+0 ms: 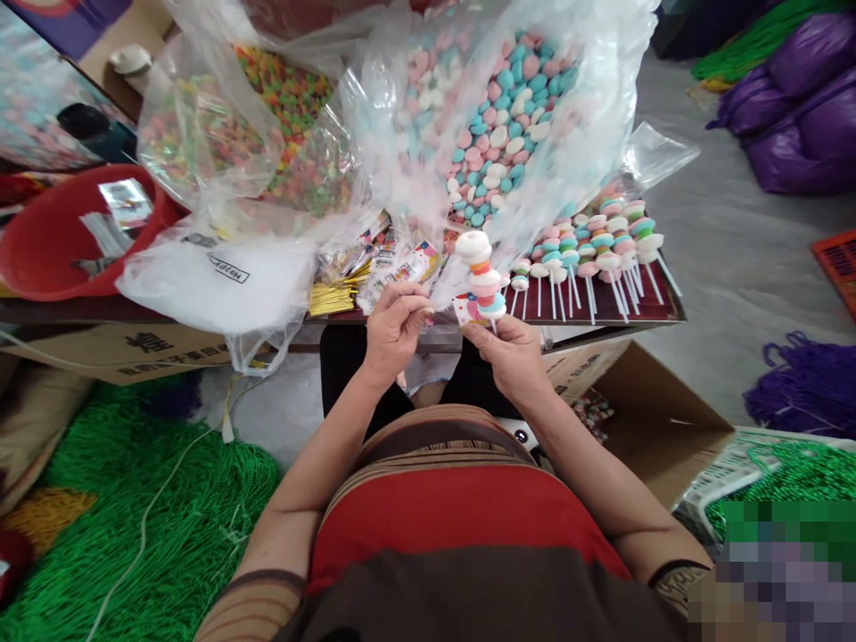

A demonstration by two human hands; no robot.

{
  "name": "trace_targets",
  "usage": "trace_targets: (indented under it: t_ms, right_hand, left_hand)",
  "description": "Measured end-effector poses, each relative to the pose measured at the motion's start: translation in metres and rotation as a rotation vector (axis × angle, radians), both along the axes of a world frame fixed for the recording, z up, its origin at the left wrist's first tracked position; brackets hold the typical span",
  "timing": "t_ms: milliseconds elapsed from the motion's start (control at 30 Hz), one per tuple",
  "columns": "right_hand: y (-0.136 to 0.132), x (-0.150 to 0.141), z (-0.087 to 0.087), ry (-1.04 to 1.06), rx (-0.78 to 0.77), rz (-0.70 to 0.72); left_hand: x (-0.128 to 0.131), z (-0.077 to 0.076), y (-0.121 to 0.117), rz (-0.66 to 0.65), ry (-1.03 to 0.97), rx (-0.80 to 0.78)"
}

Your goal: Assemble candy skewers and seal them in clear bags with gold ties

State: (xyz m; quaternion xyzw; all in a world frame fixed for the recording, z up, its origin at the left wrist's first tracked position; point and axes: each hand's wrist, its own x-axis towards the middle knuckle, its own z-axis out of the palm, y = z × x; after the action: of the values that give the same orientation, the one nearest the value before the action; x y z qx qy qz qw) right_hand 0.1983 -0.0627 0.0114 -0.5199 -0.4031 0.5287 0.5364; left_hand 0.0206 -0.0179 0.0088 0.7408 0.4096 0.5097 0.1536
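Observation:
Upright in my right hand (512,357) is a marshmallow skewer (482,276), its white, orange, pink and blue pieces stacked on a thin stick. A small colourful printed card or wrapper (470,308) shows beside the skewer, near that thumb. My left hand (394,332) is apart from the skewer, thumb and fingertips pinched together; what they grip, if anything, I cannot make out. Close by on the table lie printed clear bags (407,267) and a bundle of gold twist ties (333,298). More marshmallow skewers (605,245) lie in a row to the right, sticks towards me.
Behind my hands are a large bag of pink, white and blue marshmallows (498,134) and a bag of gummy candy (287,116). A red basin (73,259) stands left. An open carton (659,419) sits below the table's right side. Green cord (167,499) covers the left floor.

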Motion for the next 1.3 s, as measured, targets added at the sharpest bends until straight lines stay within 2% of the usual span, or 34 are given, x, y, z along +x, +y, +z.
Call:
trace_targets:
  t_ms: [133,267,367,567,867,1100,1300]
  right_hand:
    - [0.005,0.008,0.007,0.124,-0.038,0.090]
    - [0.014,0.016,0.018,0.262,-0.102,0.091]
    - [0.017,0.017,0.023,0.290,-0.149,0.118]
    - [0.017,0.018,0.023,0.334,-0.205,0.177]
    - [0.019,0.021,0.026,0.293,-0.250,0.163]
    - [0.019,0.021,0.026,0.261,-0.233,0.164]
    - [0.022,0.023,0.025,0.214,-0.172,0.067]
  left_hand:
    - [-0.006,-0.006,0.003,-0.021,-0.008,-0.033]
    - [-0.013,-0.007,0.006,-0.039,0.032,0.038]
    - [-0.014,-0.005,0.006,-0.079,0.022,0.086]
    - [-0.015,-0.004,0.004,-0.104,0.036,0.068]
    - [-0.017,-0.007,0.011,-0.160,0.048,0.182]
    - [-0.021,-0.005,0.012,-0.116,0.077,0.138]
    - [-0.024,-0.002,0.015,-0.067,-0.004,0.033]
